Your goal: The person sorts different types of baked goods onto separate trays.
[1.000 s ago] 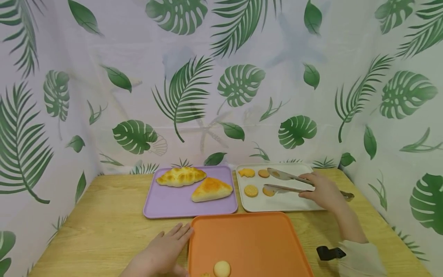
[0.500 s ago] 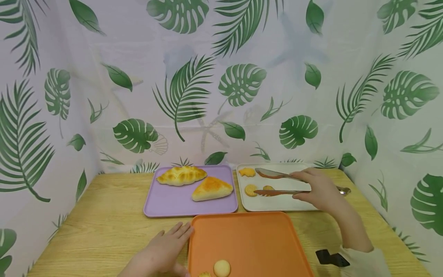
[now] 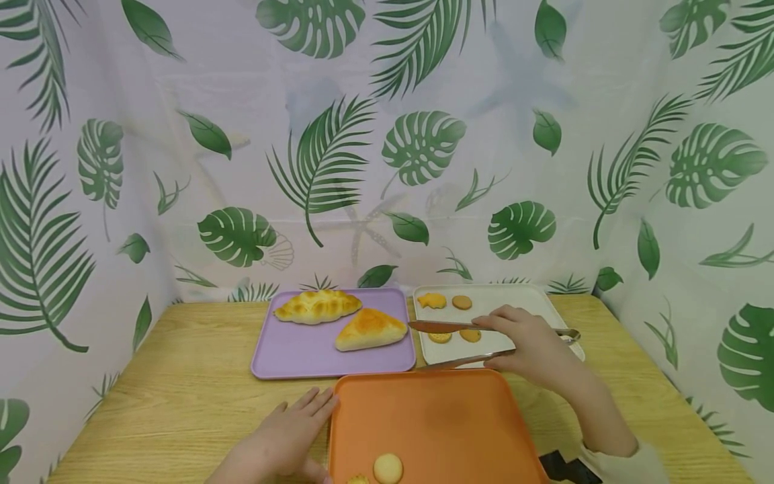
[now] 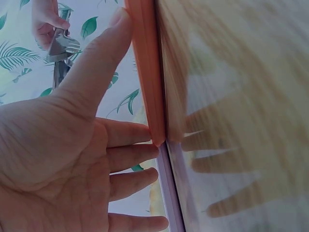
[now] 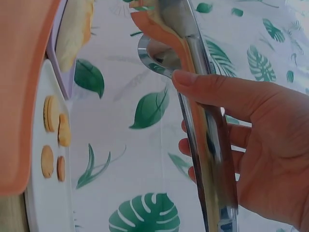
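My right hand [image 3: 532, 346] grips metal food tongs [image 3: 444, 327] above the front of the white tray [image 3: 529, 302]. The tongs' arms are spread, with nothing pinched between their tips, which point left past the tray's edge. In the right wrist view, the thumb [image 5: 207, 86] presses one arm while the fingers lie around the other. Below the tongs are a round cookie [image 3: 439, 338] and another cookie [image 3: 470, 335]. My left hand [image 3: 284, 433] rests at the left edge of the orange tray [image 3: 447, 417]; its fingers are straight. Near the front, a pale round cookie [image 3: 388, 468] lies on that tray.
On the purple tray [image 3: 290, 359], back left, lie a croissant-shaped bread [image 3: 317, 307] and a triangular bread [image 3: 370, 331]. A fish-shaped cookie [image 3: 432, 300] and a round one [image 3: 462, 302] sit at the white tray's back. A leaf-print curtain [image 3: 423, 222] encloses the wooden table [image 3: 181, 376].
My right hand has carried the tongs left and nearer to me, off the cookies at the back of the white tray. The left hand and the trays have stayed put.
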Demonstrator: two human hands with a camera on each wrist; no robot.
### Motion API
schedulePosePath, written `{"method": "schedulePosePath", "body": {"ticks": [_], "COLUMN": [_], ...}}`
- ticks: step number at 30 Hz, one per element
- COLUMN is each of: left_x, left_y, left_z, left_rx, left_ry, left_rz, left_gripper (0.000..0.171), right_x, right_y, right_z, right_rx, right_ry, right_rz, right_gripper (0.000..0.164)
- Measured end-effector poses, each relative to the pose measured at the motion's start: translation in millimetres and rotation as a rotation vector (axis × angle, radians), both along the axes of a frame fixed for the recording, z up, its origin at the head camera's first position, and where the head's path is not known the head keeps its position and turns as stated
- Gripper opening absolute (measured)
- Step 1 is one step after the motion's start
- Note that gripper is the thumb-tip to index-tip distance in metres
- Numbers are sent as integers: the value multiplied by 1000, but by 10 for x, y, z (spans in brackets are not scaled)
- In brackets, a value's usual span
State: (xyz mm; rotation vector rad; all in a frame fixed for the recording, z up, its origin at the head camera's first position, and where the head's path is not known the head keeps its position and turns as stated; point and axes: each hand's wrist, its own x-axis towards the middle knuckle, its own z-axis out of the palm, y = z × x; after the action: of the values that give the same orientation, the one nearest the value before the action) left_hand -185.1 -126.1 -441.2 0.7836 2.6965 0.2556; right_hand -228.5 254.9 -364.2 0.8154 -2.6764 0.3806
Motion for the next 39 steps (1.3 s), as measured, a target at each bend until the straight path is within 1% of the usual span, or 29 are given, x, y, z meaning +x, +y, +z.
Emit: {"method": "schedulePosePath", "body": {"ticks": [6, 9, 13, 16, 19, 24, 27, 31, 34, 39], "left_x": [-3, -4, -7, -9, -7, -3, -2, 0, 2, 0], "left_y": [1, -1, -3, -1, 3, 2, -1, 0, 3, 0], "left_z": [-4, -8, -6, -4, 4, 9, 3, -1, -2, -3], "left_rx": [1, -2, -7, -14, -25, -21, -19, -25, -28, -28], "left_ry": [-2, 1, 2, 0, -4, 9, 11, 5, 9, 15], "left_rz": [2, -1, -2, -3, -5, -16, -19, -12, -10, -14], "left_gripper": [111, 111, 111, 110, 109, 109, 109, 107, 106, 106], "right_x": [69, 85, 90, 103, 129, 177, 202, 214, 207, 189], "right_y": [-180, -262, -367, -442, -503, -579, -614, -651, -676, -700], "right_z": [-33, -69, -143, -199, -240, -274, -293, -340, -381, -428], "right_rx": [3, 25, 57, 79, 102, 139, 160, 188, 201, 196], "right_ry": [3, -3, 6, 14, -18, -139, -174, -179, -180, -197], "right_rz": [83, 126, 213, 256, 269, 286, 318, 351, 361, 378], "right_gripper": [58, 59, 55, 51, 48, 45, 44, 44, 45, 45]}}
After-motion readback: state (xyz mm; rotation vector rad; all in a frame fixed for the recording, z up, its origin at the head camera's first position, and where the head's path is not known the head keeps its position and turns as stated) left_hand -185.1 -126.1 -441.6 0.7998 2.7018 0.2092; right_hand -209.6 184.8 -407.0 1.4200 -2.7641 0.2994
